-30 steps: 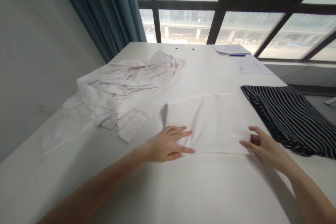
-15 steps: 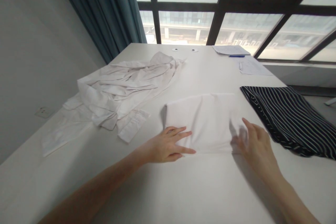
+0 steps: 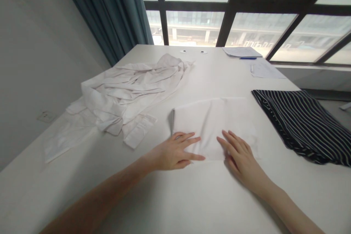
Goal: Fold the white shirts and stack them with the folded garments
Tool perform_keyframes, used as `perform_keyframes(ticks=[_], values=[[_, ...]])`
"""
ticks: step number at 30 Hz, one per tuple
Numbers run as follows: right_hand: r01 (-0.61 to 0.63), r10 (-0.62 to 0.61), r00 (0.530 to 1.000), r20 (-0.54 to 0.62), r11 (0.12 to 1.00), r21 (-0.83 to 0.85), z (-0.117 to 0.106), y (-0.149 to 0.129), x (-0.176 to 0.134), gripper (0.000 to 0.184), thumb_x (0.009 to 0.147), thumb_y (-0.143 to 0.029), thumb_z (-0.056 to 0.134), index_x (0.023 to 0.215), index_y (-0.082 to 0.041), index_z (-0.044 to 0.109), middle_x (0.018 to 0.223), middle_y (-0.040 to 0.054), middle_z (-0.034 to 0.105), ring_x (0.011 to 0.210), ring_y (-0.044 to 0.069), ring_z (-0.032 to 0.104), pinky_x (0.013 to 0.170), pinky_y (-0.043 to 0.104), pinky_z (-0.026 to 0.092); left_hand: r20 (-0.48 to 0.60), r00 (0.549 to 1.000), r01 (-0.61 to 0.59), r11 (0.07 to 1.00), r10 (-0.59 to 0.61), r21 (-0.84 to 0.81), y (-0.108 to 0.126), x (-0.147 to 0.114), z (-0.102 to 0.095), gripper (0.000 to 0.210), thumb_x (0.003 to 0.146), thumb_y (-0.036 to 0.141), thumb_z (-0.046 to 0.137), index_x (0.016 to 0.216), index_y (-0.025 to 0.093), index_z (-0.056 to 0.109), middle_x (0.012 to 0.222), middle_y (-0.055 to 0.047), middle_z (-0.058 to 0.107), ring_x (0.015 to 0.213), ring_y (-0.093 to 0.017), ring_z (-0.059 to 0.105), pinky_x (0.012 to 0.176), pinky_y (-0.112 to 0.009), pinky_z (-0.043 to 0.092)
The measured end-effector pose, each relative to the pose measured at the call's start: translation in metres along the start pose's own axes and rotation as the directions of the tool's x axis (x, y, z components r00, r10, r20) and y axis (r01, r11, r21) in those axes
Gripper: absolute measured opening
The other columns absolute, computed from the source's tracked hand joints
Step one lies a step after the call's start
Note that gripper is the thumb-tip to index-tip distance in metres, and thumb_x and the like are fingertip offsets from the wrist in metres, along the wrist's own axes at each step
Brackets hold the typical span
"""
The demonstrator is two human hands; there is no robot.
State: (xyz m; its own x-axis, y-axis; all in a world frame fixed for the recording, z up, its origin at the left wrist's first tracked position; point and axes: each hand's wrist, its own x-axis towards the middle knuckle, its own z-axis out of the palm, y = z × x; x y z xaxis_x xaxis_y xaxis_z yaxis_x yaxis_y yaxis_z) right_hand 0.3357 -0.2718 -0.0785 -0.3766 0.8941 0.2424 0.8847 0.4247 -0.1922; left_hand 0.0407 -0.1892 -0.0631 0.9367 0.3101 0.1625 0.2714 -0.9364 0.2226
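- Before you spreads the white table [image 3: 197,201].
- On its left lies a rumpled white garment [image 3: 131,87].
- At its right edge rests a striped dark cloth [image 3: 309,124].
- Between them lies the folded white cloth [image 3: 233,113].
- Your left hand [image 3: 174,153], fingers spread, rests on its near left corner, gripping nothing.
- Your right hand [image 3: 242,161], fingers loosely extended, lies over its near edge, gripping nothing.

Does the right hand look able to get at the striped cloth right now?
Probably yes: the right hand rests open on the folded white cloth, and only that cloth's flat edge and tabletop seem to separate it from the striped cloth.
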Motion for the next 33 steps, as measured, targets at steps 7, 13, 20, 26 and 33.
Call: perform_keyframes(ticks=[7, 13, 20, 26, 33], values=[[0.009, -0.011, 1.000, 0.018, 0.997, 0.079, -0.010, 0.010, -0.001, 0.058, 0.086, -0.011, 0.044, 0.142, -0.025, 0.042, 0.151, 0.0113, 0.041, 0.142, 0.027, 0.033, 0.108, 0.051, 0.039, -0.002, 1.000, -0.004, 1.000, 0.004, -0.015, -0.002, 0.000, -0.001, 0.043, 0.095, 0.031, 0.052, 0.136, 0.043, 0.051, 0.154, -0.005, 0.036, 0.143, -0.031, 0.030, 0.112, -0.045, 0.026], [0.039, -0.038, 0.999, -0.011, 0.982, 0.184, -0.022, 0.020, -0.003, 0.019, 0.088, -0.026, 0.057, 0.107, -0.024, 0.061, 0.133, 0.0111, 0.056, 0.131, 0.027, 0.047, 0.101, 0.045, 0.047, 0.000, 1.000, -0.003, 1.000, 0.003, -0.022, -0.002, 0.000, 0.000, 0.043, 0.095, 0.032, 0.051, 0.137, 0.042, 0.050, 0.154, -0.006, 0.037, 0.143, -0.031, 0.030, 0.112, -0.045, 0.026], [0.078, -0.073, 0.997, -0.038, 0.984, 0.163, -0.019, 0.022, -0.003, 0.009, 0.091, -0.027, 0.058, 0.093, -0.025, 0.066, 0.127, 0.0096, 0.061, 0.126, 0.027, 0.052, 0.098, 0.045, 0.049, -0.004, 1.000, -0.005, 1.000, 0.005, -0.019, -0.003, -0.001, 0.000, 0.044, 0.095, 0.032, 0.052, 0.137, 0.042, 0.050, 0.153, -0.005, 0.038, 0.143, -0.030, 0.030, 0.112, -0.044, 0.026], [0.051, -0.048, 0.999, -0.020, 0.981, 0.187, -0.019, 0.022, -0.001, 0.016, 0.094, -0.026, 0.051, 0.085, -0.024, 0.065, 0.125, 0.0094, 0.062, 0.125, 0.027, 0.053, 0.099, 0.046, 0.048, -0.005, 1.000, -0.004, 1.000, 0.004, -0.017, -0.004, -0.001, 0.001, 0.044, 0.095, 0.032, 0.053, 0.138, 0.042, 0.050, 0.154, -0.005, 0.037, 0.143, -0.029, 0.030, 0.112, -0.043, 0.026], [0.022, -0.038, 0.997, 0.065, 0.975, 0.223, -0.024, 0.023, -0.002, 0.015, 0.094, -0.026, 0.049, 0.085, -0.024, 0.061, 0.129, 0.0104, 0.056, 0.130, 0.027, 0.047, 0.101, 0.045, 0.045, 0.014, 1.000, -0.001, 1.000, 0.001, -0.029, -0.004, -0.001, 0.001, 0.043, 0.097, 0.034, 0.049, 0.139, 0.042, 0.048, 0.154, -0.006, 0.036, 0.145, -0.028, 0.026, 0.113, -0.044, 0.023]])
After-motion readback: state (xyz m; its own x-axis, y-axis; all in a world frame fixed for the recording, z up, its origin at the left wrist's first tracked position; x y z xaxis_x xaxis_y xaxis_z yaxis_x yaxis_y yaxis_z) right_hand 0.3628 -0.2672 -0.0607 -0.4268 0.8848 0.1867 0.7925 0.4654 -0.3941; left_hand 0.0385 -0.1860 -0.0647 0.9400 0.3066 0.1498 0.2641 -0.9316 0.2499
